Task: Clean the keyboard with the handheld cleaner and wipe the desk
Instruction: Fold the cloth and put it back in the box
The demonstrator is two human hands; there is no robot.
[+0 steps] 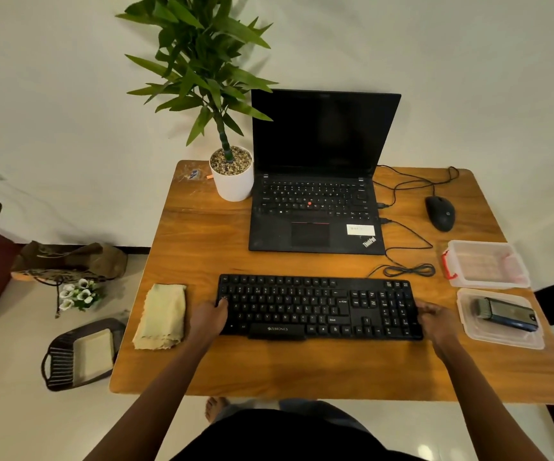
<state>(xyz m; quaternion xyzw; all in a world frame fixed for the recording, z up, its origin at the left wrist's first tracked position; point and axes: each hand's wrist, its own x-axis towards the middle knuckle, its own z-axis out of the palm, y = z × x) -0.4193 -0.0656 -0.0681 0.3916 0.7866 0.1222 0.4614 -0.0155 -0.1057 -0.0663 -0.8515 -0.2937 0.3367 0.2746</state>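
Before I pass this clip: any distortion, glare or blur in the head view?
Head view: wide-angle lens bows the brown wooden desk; light is dim and warm; black laptop screen shows no glare; legends on the black keyboard look slightly soft.

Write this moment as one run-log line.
left hand: holds keyboard left end | right hand: holds right end | cleaner: untouched in tub | cloth: folded, left of keyboard

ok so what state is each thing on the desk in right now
keyboard: flat on the desk, held at both ends
left hand: grips the keyboard's left end
right hand: grips the keyboard's right end
laptop: lid open, screen dark
cloth: folded, untouched, left of the keyboard
handheld cleaner: lying in an open clear tub
mouse: idle, right of the laptop
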